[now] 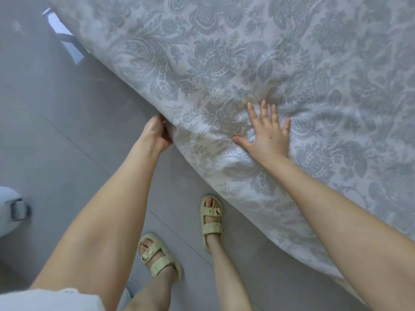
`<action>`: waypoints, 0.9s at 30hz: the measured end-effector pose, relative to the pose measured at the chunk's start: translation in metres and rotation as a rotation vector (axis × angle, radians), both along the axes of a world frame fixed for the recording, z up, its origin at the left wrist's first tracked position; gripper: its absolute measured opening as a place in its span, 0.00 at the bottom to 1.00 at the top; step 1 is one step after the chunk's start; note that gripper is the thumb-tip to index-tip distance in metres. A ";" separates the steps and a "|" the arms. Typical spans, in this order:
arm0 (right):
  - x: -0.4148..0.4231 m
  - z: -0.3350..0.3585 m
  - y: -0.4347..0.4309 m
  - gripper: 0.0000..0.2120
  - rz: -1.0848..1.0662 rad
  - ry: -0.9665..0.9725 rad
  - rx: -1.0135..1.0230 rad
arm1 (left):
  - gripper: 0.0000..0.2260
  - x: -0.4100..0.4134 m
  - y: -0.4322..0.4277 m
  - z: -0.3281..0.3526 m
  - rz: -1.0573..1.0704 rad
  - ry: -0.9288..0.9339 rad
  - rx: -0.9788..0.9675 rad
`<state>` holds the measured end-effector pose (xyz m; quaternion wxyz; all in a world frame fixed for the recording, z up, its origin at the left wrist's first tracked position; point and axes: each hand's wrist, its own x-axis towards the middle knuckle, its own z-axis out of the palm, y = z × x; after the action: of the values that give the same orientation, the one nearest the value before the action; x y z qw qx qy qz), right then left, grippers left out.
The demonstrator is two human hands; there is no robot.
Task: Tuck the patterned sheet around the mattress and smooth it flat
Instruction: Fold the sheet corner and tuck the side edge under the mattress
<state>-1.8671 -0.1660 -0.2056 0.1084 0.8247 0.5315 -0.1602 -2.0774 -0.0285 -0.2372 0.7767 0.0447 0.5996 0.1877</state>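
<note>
Here | left hand (pixel 157 134) grips patterned sheet (pixel 224 63) edge, fingertips hidden | right hand (pixel 267 135) flat on it, fingers spread

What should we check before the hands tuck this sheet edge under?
1. Left hand grips the patterned sheet at its edge: ok.
2. Right hand flat on the sheet, fingers spread: ok.
3. Sheet smooth beside the right hand: not ok, creases show.
4. Edge tucked under the mattress: cannot tell, hidden by the sheet.
5. Sandals off the sheet: ok.
</note>
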 end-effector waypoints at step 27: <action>0.004 0.023 0.030 0.42 -0.127 0.101 -0.226 | 0.12 -0.110 0.087 0.092 -0.107 0.534 0.362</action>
<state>-1.8628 -0.1359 -0.1830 0.1632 0.8301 0.4615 -0.2670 -2.1875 0.0581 -0.1451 0.5801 0.2611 0.7359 0.2319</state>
